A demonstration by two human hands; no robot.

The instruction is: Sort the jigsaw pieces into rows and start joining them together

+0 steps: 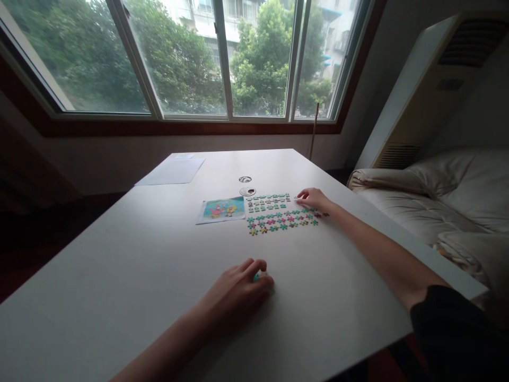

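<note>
My left hand [248, 281] rests low over the near part of the table, its thumb and fingers curled round a teal jigsaw piece [256, 277]. Farther off, my right hand [313, 198] reaches to the right end of the upper rows of jigsaw pieces [270, 200]. Its fingertips are pinched on a small pale jigsaw piece [296, 199]. Below that wrist run more rows of teal, pink and yellow pieces [282, 220]. Left of the rows lies a picture sheet [223, 209] with pink and yellow cartoon figures.
The white table [119, 265] carries two small round items [245, 179] behind the pieces and a pale sheet [170, 170] at the far left. A light sofa [429, 196] stands to the right, near a tall air conditioner [413, 90]. A window [191, 58] is behind.
</note>
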